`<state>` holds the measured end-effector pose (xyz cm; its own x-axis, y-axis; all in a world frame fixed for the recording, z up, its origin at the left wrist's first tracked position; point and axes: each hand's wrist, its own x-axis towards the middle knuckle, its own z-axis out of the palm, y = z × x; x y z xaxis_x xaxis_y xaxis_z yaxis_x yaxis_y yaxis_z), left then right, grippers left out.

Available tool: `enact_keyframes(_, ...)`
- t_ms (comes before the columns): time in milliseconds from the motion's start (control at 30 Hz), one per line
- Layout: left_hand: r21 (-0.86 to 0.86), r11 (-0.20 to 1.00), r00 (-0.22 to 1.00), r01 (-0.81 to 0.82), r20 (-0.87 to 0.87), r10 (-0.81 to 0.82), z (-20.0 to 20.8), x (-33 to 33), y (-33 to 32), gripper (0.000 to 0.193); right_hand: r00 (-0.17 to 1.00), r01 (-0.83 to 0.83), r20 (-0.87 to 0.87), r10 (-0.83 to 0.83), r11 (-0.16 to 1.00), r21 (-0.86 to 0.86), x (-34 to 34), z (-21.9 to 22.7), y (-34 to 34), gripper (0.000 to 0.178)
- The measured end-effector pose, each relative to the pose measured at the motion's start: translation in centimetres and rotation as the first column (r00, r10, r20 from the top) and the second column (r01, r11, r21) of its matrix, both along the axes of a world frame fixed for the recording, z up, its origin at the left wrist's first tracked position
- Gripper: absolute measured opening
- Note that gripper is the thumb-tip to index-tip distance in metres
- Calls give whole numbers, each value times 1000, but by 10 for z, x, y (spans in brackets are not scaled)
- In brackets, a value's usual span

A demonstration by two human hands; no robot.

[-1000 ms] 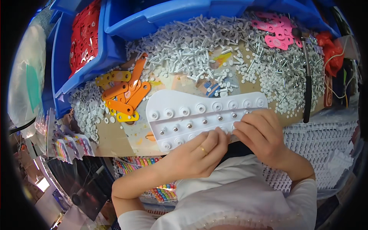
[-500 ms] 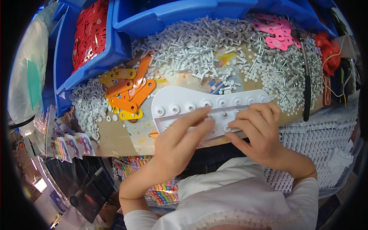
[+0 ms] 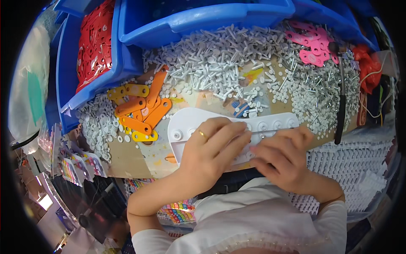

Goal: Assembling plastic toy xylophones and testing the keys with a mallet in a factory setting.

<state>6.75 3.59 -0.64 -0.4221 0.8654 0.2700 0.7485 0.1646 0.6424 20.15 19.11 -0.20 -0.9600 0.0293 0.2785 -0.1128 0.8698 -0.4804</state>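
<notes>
A white moulded board (image 3: 192, 116), wide at its left end and narrower at the right, lies at the front edge of the table. Rows of round white sockets run along it, and a small metallic piece (image 3: 262, 136) shows in the lower row. My left hand (image 3: 211, 154), wearing a ring, lies across the middle of the board with its fingers bent and close together. Over the right part, my right hand (image 3: 285, 156) has its fingers curled toward the left fingertips. Whatever either hand pinches is hidden, and the right fingers are slightly blurred.
White plastic pins (image 3: 215, 63) are heaped behind the board, with metal pins (image 3: 313, 84) and a black-handled hammer (image 3: 341, 101) at right. Orange strips (image 3: 135, 120) and white rings (image 3: 99, 127) lie left. Blue bins (image 3: 211, 21) line the back; pink pieces (image 3: 311, 42) sit far right.
My left hand has moved right and its fingers have closed together over the sockets. The right fingers have curled in more. The whole table scene sits slightly lower in view.
</notes>
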Motion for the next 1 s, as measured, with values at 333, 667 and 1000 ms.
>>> enact_keyframes(333,-88,993,969,75,-229,-93,3,2,-13,41,999,-41,12,39,970,239,-15,1,10,37)
enact_keyframes(667,-22,701,694,-713,-169,700,10,-8,-108,24,999,0,48,-13,962,272,-27,27,6,24)
enact_keyframes(1000,-29,681,653,-732,-313,689,-29,-25,-161,16,802,-579,-58,594,798,167,-166,4,-107,20)
